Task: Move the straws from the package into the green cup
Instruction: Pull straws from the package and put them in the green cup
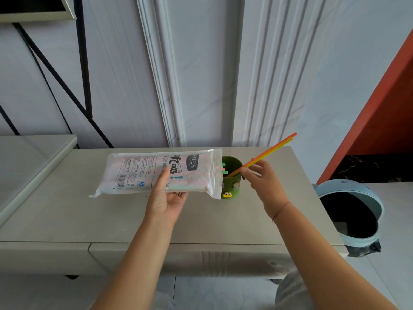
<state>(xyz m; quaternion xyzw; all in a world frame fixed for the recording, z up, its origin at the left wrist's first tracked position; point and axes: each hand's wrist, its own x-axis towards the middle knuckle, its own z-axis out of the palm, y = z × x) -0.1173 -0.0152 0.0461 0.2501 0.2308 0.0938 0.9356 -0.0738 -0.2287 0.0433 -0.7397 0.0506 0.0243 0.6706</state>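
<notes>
Straws (269,152), one orange and one yellow, slant up to the right from the green cup (232,177), their lower ends inside its mouth. We see the right hand (263,182) pinching them just above the rim between thumb and fingertips. Just left of the cup, the package (161,172) lies level in the air, its open end toward the cup, with a few green and pink straw tips poking out of it. Our left hand (166,198) grips the package from below, thumb pressed on its printed face. The cup stands on the pale table (89,211), near its back edge. A light blue bin (348,211) lined with a black bag sits on the floor to the right of the table.
</notes>
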